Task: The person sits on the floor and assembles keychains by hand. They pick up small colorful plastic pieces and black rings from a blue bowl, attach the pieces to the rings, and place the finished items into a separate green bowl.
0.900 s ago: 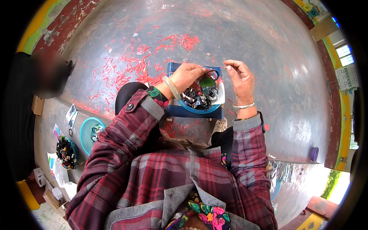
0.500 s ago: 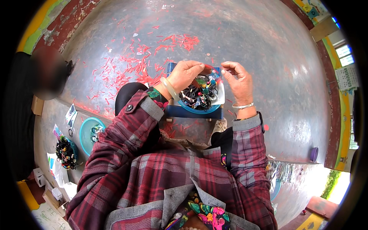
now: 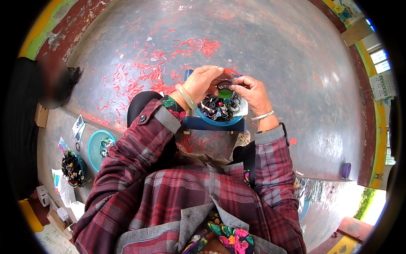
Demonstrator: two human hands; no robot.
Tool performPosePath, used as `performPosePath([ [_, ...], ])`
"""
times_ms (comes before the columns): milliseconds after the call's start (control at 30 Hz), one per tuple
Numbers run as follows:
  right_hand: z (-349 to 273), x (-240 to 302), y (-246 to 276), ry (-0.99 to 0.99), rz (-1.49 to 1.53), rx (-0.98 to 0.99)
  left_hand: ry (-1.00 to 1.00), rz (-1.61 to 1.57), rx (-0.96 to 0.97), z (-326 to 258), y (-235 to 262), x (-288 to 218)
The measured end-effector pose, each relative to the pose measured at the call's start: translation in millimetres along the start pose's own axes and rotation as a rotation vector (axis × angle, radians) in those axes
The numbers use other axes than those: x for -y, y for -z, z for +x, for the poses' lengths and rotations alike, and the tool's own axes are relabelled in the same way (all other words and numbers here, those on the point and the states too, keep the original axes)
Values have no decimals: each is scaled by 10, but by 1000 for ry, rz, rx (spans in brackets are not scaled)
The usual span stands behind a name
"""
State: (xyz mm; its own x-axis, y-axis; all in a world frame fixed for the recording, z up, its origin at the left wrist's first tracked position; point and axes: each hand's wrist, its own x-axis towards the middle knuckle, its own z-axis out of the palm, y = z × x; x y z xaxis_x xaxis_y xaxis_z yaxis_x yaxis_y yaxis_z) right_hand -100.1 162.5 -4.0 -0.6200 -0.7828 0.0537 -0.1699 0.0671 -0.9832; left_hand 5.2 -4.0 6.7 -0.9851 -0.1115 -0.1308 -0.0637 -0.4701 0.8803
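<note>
My left hand [image 3: 206, 83] and my right hand [image 3: 250, 91] meet above a blue bowl [image 3: 220, 120] heaped with small dark loops and bits. Between the fingertips of both hands is a small green round piece [image 3: 225, 92] with a thin red strand [image 3: 231, 72] arching over it. The bowl rests on a dark blue stool [image 3: 213, 124]. A pale bangle circles my left wrist and a thin white band my right wrist. My sleeves are red plaid.
Red scraps [image 3: 156, 72] litter the grey concrete floor [image 3: 296, 67] beyond the stool. At the left lie a teal bowl [image 3: 95, 148], a bundle of dark loops [image 3: 71, 168] and paper packets. A blurred person sits at the far left. A purple cup [image 3: 346, 170] stands at the right.
My hands have drawn together over the bowl; the right hand moved left toward the left hand, and the green piece now shows between the fingertips.
</note>
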Motion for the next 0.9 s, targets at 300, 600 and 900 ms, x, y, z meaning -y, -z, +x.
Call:
performPosePath([
  [300,-14,68,15,-168,332,-43,76,-44,20,38,17,64],
  [600,-33,86,-87,-196,400,-144,71,-246,-17,77,29,148],
  [900,-6,-25,-71,-145,286,-170,-13,-297,-22,101,20,188],
])
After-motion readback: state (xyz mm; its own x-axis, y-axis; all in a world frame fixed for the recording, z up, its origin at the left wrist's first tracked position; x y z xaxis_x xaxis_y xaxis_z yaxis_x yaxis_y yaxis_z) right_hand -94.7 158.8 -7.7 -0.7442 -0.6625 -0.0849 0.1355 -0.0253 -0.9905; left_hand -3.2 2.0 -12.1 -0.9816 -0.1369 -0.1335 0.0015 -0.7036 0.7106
